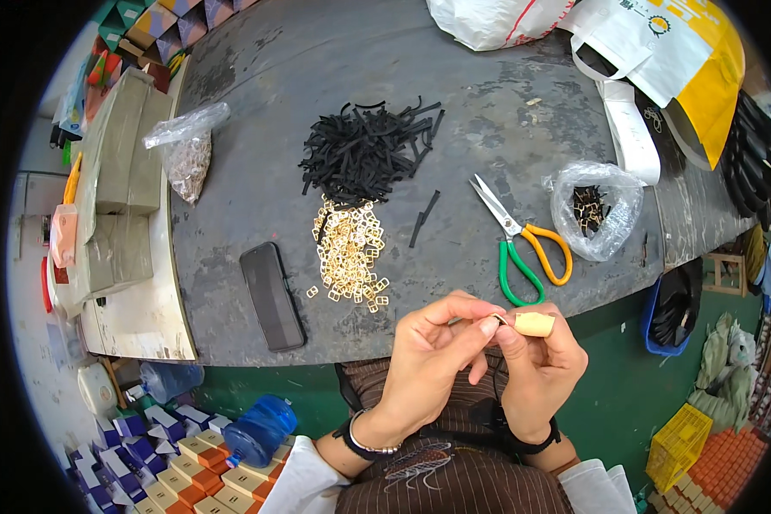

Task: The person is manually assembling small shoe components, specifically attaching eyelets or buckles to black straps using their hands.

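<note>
2 hands: left hand (pixel 433 355) and right hand (pixel 541 368), fingertips together, pinching 1 small dark piece (pixel 499 319) at table's (pixel 454 257) near edge. On top: 1 black strip pile (pixel 360 154), 1 gold buckle pile (pixel 349 253), both uncountable; 1 scissors (pixel 510 226), 1 phone (pixel 271 295).

Left hand (pixel 428 364): was raised and angled inward, thumb and forefinger pinched at the tips.
Right hand (pixel 540 368): mirrored it, thumb pointing up toward the left, forefinger curled and wearing a pale yellow wrap (pixel 534 324).
Fingers (pixel 489 325): met at the tips, left thumb just beside right.
Left wrist (pixel 370 431): carried a dark band and beads.
Right wrist (pixel 531 431): wore a dark band.
Forearms (pixel 338 454): rose from the lower edge, converging.
</note>
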Motion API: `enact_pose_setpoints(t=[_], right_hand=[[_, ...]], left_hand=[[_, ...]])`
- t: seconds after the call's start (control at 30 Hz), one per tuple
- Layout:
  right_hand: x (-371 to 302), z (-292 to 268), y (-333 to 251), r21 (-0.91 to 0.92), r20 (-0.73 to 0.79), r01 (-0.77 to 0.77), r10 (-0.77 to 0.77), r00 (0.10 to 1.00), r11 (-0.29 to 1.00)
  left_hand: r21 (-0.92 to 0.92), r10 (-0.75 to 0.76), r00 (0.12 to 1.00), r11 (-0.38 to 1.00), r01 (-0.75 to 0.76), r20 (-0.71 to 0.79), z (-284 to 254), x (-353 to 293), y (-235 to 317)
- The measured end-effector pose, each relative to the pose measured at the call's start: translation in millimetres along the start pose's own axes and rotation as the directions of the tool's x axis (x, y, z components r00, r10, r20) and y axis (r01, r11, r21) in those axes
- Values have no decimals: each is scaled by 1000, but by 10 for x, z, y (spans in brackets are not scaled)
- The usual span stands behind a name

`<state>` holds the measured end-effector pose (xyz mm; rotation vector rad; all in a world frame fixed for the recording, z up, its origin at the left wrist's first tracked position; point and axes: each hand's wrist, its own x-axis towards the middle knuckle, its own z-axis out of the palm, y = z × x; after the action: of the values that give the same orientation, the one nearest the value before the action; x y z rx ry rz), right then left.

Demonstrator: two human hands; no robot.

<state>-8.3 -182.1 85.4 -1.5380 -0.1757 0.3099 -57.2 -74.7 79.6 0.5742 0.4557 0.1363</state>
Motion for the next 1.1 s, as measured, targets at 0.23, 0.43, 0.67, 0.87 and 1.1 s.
enact_pose_setpoints(t=[0.23,0.43,0.67,0.87,1.1], right_hand=[[27,-21,18,63,78,-32,27,997,998],[86,-60,31,374,144,-233,192,971,898],[76,-86,19,279,131,-205,174,976,938],[111,-151,34,290,225,-280,219,949,915],[159,-181,10,235,288,-324,253,924,916]], left_hand=[[15,-27,998,1000,26,49,-121,40,-7],[251,116,992,960,-125,50,-92,56,-24],[344,163,981,920,-188,100,-83,22,42],[342,110,984,927,-152,139,-114,21,95],[358,-59,992,934,16,109,-139,60,217]])
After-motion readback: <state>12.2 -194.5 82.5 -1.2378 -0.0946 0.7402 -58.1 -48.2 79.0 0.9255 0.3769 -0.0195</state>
